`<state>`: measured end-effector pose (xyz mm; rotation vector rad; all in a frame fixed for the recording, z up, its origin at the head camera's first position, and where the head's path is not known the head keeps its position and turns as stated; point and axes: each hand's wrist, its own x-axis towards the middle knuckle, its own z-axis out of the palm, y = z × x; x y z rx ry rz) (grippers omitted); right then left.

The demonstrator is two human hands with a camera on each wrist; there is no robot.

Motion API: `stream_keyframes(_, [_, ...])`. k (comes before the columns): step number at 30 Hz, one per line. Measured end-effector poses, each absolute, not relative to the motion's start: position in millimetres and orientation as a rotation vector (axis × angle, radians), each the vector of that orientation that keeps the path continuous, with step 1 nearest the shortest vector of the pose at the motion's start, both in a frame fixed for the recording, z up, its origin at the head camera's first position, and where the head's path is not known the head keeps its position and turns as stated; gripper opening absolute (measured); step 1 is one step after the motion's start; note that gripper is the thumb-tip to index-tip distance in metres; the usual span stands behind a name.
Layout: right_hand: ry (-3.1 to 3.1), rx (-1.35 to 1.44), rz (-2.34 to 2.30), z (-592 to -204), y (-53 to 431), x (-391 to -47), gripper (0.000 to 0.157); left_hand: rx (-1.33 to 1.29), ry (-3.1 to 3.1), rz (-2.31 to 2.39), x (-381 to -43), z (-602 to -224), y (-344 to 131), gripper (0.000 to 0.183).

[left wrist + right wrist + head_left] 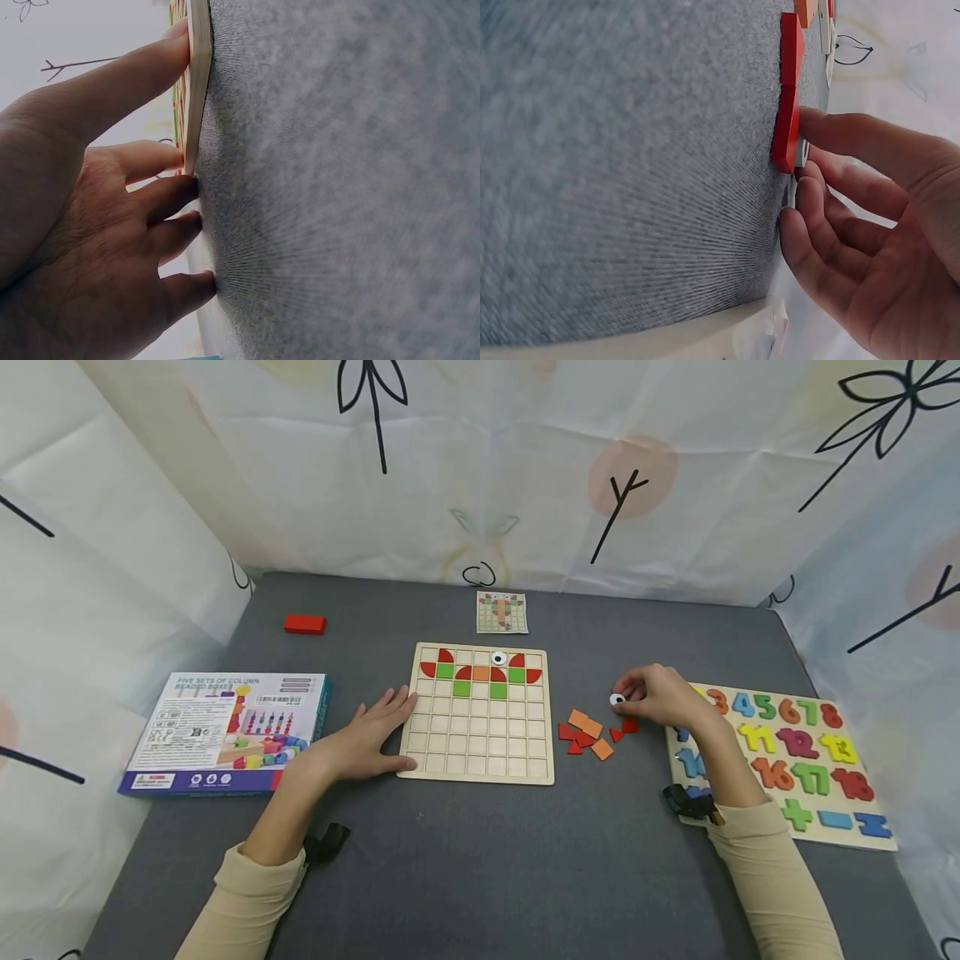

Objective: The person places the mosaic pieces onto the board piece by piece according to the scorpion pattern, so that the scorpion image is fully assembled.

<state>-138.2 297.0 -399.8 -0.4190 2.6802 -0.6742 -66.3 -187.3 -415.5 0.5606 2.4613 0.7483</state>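
Observation:
A square wooden grid board (pixel 476 747) lies flat on the grey table, its upper rows partly filled with red, green and orange pieces and one round eye piece (pixel 498 657). With fingers spread, my left hand (pixel 360 745) rests at the board's left edge; its thumb and index fingertip touch the rim in the left wrist view. My right hand (pixel 663 695) pinches a second white round eye piece (pixel 617 699) between thumb and fingers, low over the table. Just beside those fingertips are loose red triangles (pixel 789 124) and orange squares (pixel 602 749).
Behind the board lies a small pattern card (pixel 502 612). A boxed toy set (pixel 225 735) is at the left, with a red block (pixel 304 624) farther back. At the right, under my right forearm, lies a wooden number puzzle (pixel 832 831). White printed cloth (pixel 487 468) surrounds the table.

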Motion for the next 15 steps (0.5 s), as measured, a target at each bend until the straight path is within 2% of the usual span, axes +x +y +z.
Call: stream_keyframes(15, [2.735,-0.503,-0.918,-400,273,-131,0.023,0.581,2.453,0.801,-68,-422,-192,0.105])
